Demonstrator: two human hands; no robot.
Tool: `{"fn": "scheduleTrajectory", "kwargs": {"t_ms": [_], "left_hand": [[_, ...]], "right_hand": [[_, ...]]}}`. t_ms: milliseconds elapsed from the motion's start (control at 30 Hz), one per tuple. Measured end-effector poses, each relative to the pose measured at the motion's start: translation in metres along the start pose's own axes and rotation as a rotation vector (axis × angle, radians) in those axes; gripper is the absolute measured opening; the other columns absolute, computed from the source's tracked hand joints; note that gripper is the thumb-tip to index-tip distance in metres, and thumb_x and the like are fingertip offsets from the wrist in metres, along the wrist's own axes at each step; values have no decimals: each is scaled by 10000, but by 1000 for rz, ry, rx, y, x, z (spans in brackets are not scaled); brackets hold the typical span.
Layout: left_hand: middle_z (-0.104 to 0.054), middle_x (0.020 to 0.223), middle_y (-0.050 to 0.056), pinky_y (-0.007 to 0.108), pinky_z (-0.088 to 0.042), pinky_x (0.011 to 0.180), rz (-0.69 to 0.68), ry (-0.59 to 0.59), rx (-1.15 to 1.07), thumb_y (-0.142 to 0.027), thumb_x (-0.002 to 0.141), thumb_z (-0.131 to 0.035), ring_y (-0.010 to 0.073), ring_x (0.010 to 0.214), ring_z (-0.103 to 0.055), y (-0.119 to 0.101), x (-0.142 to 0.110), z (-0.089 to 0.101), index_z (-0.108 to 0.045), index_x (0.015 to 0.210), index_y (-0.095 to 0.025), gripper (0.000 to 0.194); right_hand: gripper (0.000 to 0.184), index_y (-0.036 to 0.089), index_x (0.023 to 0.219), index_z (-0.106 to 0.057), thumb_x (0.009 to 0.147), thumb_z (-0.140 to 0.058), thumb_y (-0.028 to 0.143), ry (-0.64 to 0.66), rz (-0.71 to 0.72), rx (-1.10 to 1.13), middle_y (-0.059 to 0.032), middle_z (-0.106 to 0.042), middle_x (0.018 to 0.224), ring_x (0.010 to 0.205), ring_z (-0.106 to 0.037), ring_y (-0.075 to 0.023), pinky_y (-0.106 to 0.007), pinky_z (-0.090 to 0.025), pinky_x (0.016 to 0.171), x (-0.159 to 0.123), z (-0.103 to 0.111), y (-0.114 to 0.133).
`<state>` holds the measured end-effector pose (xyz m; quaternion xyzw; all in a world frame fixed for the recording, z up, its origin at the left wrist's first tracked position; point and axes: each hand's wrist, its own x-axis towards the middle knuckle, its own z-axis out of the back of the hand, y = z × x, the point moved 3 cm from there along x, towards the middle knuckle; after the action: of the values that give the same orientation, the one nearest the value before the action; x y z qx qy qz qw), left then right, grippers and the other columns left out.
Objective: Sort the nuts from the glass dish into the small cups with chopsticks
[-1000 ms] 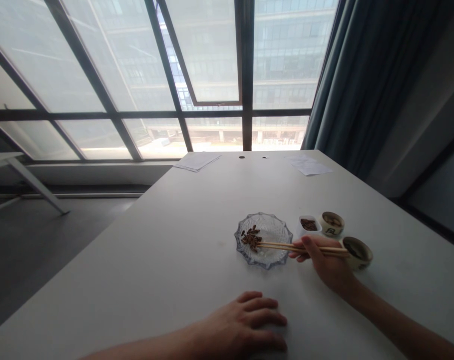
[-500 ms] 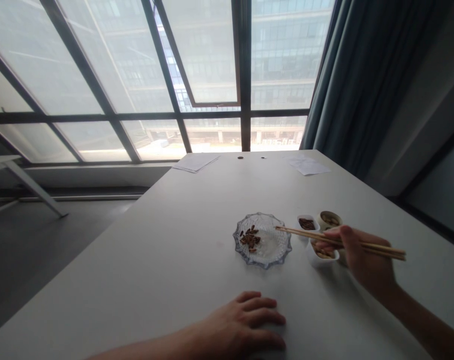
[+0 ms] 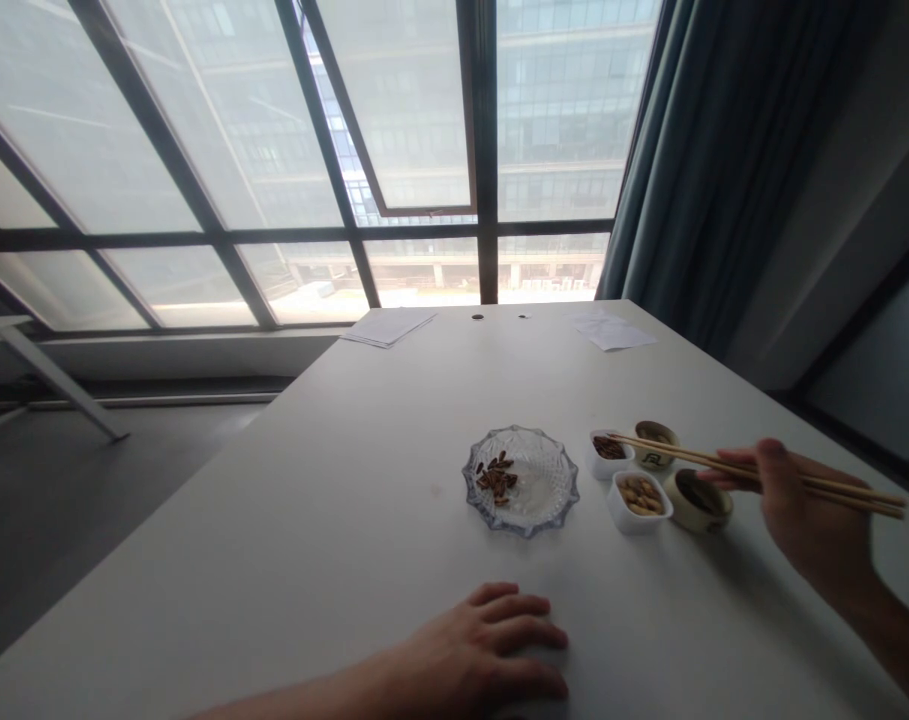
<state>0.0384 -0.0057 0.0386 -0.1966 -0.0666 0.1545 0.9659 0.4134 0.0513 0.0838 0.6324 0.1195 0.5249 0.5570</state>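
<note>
My right hand (image 3: 806,500) is closed around a pair of wooden chopsticks (image 3: 724,463), held nearly level. Their tips reach over a small white tub (image 3: 602,466) of dark brown pieces; whether they touch the pieces I cannot tell. In front of it stands another white tub (image 3: 635,515) with pale tan nuts. A scalloped glass dish (image 3: 548,505) to the left bears a cluster of dark brown elongated pieces (image 3: 497,480) on its left half. My left hand (image 3: 491,645) lies on the table with fingers spread, holding nothing, nearer to me than the dish.
Two cream-coloured round bowls, a rear bowl (image 3: 655,445) and a front bowl (image 3: 698,502), stand right of the tubs. White paper sheets (image 3: 390,327) and another sheet (image 3: 615,332) lie at the far end of the white table (image 3: 349,470). Windows and a dark curtain (image 3: 671,150) rise behind.
My right hand has moved right with the chopsticks, whose tips have gone from above the glass dish to the tub of dark pieces. My left hand has stayed on the table.
</note>
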Motion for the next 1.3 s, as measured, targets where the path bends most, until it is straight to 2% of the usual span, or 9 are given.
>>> {"fn": "scheduleTrajectory", "kwargs": {"t_ms": [133, 300, 367, 533, 667, 767, 867, 1167, 1300], "left_hand": [[-631, 1538, 44, 418, -335, 1298, 0, -8, -34, -330, 1137, -527, 263, 1505, -515, -1, 0, 2, -653, 1353, -285, 254], [-629, 1535, 60, 441, -333, 1301, -13, -25, -59, -379, 1096, -600, 282, 1496, -517, -1, -1, 2, -644, 1369, -283, 292], [-631, 1534, 55, 431, -334, 1301, -13, -21, -47, -387, 1107, -590, 274, 1494, -520, -2, -1, 2, -651, 1361, -280, 283], [-635, 1536, 31, 401, -337, 1295, -10, -13, 7, -331, 1148, -511, 248, 1489, -529, -2, 0, 1, -667, 1333, -274, 249], [-627, 1545, 23, 399, -337, 1293, -32, -39, 41, -297, 1145, -515, 242, 1497, -519, 2, -2, -7, -653, 1356, -282, 253], [-622, 1550, 30, 402, -303, 1309, -57, -79, 51, -323, 1131, -542, 243, 1498, -513, 6, -4, -15, -646, 1353, -274, 250], [-626, 1545, 12, 384, -287, 1315, -63, -113, 54, -336, 1132, -542, 225, 1492, -518, 7, -6, -18, -647, 1347, -283, 245], [-630, 1542, 3, 377, -296, 1306, -61, -121, 60, -346, 1151, -501, 220, 1491, -519, 7, -5, -15, -654, 1351, -288, 259], [-626, 1545, 7, 381, -296, 1304, -60, -123, 56, -365, 1149, -506, 226, 1492, -517, 7, -5, -16, -653, 1352, -288, 263]], "right_hand": [[288, 272, 883, -825, 977, -720, 523, 37, -10, 48, -84, -802, 717, 590, -788, -351, -477, -669, 543, 1, -3, -1], [307, 243, 943, -831, 1005, -704, 516, 97, 40, 83, -95, -810, 749, 625, -802, -326, -437, -677, 580, 1, -16, 12], [303, 227, 950, -829, 1020, -695, 490, 200, 105, 143, -89, -811, 764, 640, -806, -300, -405, -675, 594, -2, -33, 23], [264, 214, 969, -813, 1085, -606, 328, 596, 408, 240, -78, -801, 879, 694, -773, -200, -305, -619, 617, -16, -92, 55], [207, 206, 977, -803, 1075, -634, 274, 762, 522, 251, -65, -766, 886, 772, -731, -170, -280, -574, 722, -24, -132, 63], [189, 203, 951, -792, 1067, -655, 264, 804, 519, 271, -63, -761, 893, 786, -715, -161, -262, -551, 734, -28, -149, 60], [168, 205, 956, -790, 1060, -669, 256, 829, 515, 275, -65, -767, 912, 808, -716, -161, -259, -548, 755, -30, -157, 55], [224, 195, 1007, -816, 1087, -626, 282, 849, 457, 348, -83, -784, 908, 793, -737, -172, -263, -573, 705, -32, -158, 49], [294, 189, 989, -825, 1108, -576, 293, 821, 418, 353, -90, -792, 897, 773, -746, -176, -265, -585, 671, -37, -159, 44]]}}
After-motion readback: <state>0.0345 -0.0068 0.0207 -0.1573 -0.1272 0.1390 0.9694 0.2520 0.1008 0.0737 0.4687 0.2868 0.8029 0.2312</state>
